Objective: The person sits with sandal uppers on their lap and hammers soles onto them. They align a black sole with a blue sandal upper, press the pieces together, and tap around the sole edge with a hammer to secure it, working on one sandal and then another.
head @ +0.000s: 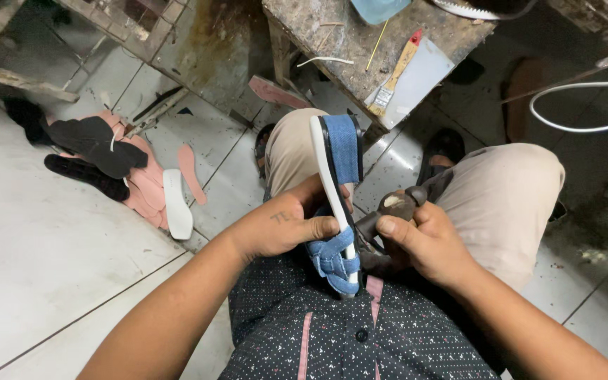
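STEP: sole edge of a blue strapped sandal (337, 204) is judged to be under hammering | LEFT HAND (283, 229): grip closed around the sandal, held upright over the lap | RIGHT HAND (427, 243): grip closed on a small hammer (388, 211), head touching the sole | NEXT: judged to require steady support and light, aligned strikes | FAR: brush (394, 74) lies on the surface (332, 35).

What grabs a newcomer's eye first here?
The blue strapped sandal with a white sole, held upright at centre over the person's lap: the left hand grips its side, while the right hand presses a dark hammer-like tool against it. Next, the pile of pink and black sole cut-outs on the tiled floor at left, and a paintbrush on the worn bench at top.
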